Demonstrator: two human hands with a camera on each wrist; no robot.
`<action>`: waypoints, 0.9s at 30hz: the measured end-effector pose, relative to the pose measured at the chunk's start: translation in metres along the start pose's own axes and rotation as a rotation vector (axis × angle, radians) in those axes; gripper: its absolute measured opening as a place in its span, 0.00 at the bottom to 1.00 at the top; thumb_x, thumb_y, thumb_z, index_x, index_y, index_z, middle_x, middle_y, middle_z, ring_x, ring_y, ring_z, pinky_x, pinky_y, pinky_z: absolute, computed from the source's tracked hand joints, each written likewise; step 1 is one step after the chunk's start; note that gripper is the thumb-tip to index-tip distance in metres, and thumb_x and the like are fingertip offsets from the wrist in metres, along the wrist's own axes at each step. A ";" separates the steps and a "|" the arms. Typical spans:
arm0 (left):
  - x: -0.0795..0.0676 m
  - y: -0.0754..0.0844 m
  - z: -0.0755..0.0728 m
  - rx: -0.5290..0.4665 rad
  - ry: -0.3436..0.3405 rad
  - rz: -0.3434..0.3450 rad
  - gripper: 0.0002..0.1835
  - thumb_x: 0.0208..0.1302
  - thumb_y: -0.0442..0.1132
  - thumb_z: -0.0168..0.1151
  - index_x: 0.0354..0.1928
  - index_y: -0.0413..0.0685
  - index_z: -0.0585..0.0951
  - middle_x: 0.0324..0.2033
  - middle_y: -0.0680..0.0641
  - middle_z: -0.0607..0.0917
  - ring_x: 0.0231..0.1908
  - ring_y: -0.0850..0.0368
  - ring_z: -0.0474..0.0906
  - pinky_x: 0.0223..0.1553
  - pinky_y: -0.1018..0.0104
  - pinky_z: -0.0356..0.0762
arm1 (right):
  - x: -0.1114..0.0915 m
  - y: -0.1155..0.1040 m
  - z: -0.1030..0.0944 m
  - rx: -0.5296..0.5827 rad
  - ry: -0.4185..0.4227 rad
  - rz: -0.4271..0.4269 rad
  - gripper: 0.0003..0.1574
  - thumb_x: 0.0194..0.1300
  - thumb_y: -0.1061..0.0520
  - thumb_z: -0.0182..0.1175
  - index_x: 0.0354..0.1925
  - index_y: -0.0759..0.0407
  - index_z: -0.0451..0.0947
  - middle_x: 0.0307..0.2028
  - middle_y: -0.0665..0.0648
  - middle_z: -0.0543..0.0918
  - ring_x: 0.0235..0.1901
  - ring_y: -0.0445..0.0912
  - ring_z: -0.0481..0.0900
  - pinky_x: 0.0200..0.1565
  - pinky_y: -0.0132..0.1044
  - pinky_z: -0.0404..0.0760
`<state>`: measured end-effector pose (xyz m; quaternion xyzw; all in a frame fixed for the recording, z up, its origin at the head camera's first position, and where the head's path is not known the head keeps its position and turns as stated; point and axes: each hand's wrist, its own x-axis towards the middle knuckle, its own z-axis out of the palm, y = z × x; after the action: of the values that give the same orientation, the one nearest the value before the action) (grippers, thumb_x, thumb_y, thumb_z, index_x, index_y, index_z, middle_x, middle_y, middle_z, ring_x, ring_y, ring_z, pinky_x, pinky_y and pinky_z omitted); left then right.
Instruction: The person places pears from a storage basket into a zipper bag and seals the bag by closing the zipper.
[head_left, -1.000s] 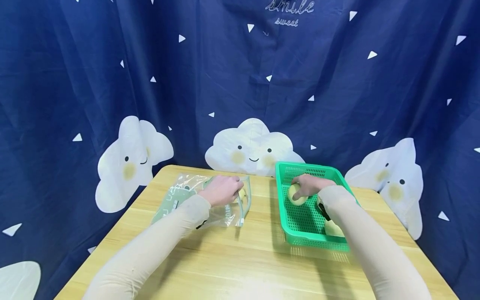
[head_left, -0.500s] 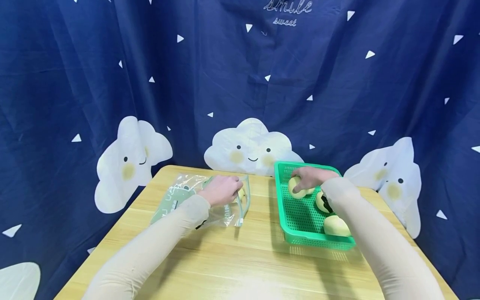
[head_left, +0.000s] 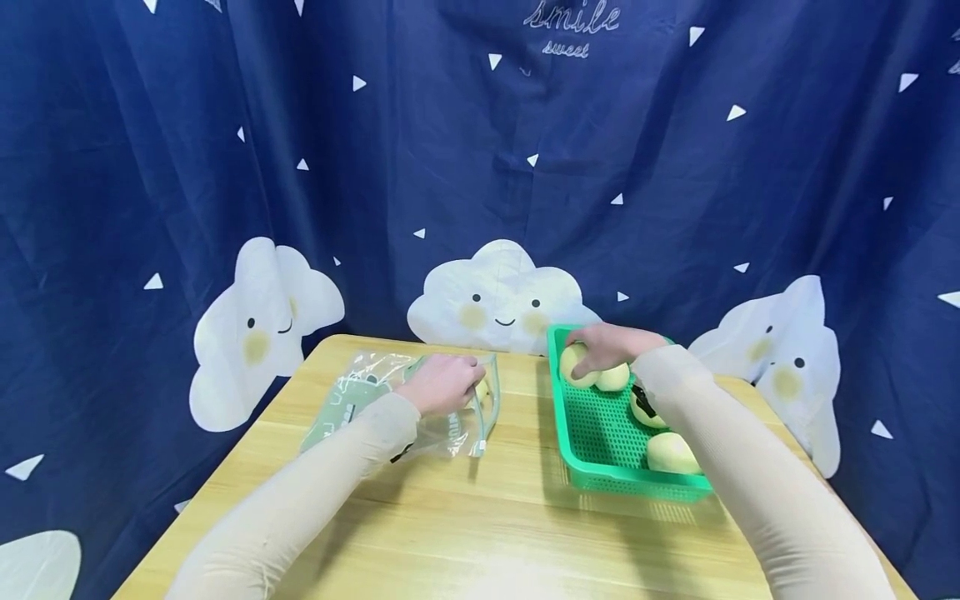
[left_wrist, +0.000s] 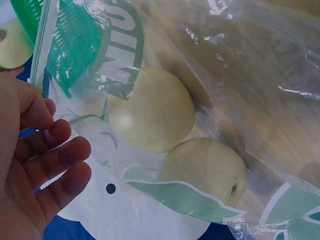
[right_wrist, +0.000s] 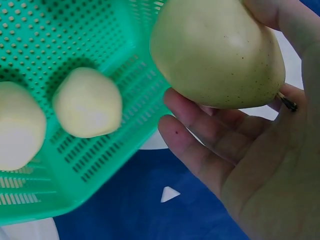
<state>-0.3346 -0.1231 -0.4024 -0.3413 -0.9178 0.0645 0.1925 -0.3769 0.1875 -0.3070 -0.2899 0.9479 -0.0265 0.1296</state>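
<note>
My right hand [head_left: 613,345] grips a pale yellow pear [head_left: 576,364] at the far left corner of the green basket [head_left: 637,477]. In the right wrist view the pear [right_wrist: 220,55] shows speckles and a dark stem, held between the thumb and fingers. To the left, my left hand [head_left: 444,385] pinches the opening edge of a clear zip bag [head_left: 450,442] with green print. Through the film in the left wrist view, two pears [left_wrist: 152,110] lie side by side in the bag, one with its dark end showing.
Several pears stay in the basket, one pear [head_left: 672,452] at its near right corner and another pear [head_left: 613,377] toward the back. The wooden table [head_left: 465,517] ends at a dark blue curtain [head_left: 450,150] with cloud prints.
My right hand has lifted the pear a little and moved it up and left toward the basket's rim. Other pears in the basket have come into sight. The left hand stays put.
</note>
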 end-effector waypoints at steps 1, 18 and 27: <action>0.000 0.000 0.000 -0.001 -0.001 -0.001 0.07 0.64 0.38 0.58 0.28 0.58 0.76 0.25 0.57 0.74 0.21 0.64 0.68 0.19 0.66 0.66 | 0.001 -0.003 -0.001 -0.004 0.000 -0.006 0.41 0.60 0.45 0.68 0.67 0.59 0.72 0.61 0.60 0.78 0.54 0.53 0.76 0.55 0.47 0.74; -0.003 0.001 0.001 -0.015 0.011 -0.003 0.08 0.64 0.38 0.57 0.27 0.58 0.75 0.24 0.58 0.73 0.21 0.64 0.67 0.18 0.68 0.64 | 0.018 -0.045 -0.024 -0.048 0.045 -0.017 0.42 0.59 0.44 0.69 0.68 0.56 0.71 0.61 0.58 0.78 0.55 0.51 0.75 0.59 0.46 0.73; -0.001 0.002 -0.002 -0.016 -0.009 -0.018 0.07 0.64 0.38 0.58 0.28 0.58 0.77 0.26 0.58 0.75 0.21 0.64 0.69 0.19 0.67 0.66 | 0.040 -0.067 -0.015 -0.034 0.021 -0.047 0.41 0.58 0.43 0.70 0.67 0.53 0.72 0.57 0.53 0.81 0.51 0.48 0.76 0.54 0.42 0.75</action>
<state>-0.3324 -0.1220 -0.4015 -0.3344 -0.9221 0.0571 0.1862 -0.3764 0.1093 -0.2936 -0.3140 0.9424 -0.0164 0.1139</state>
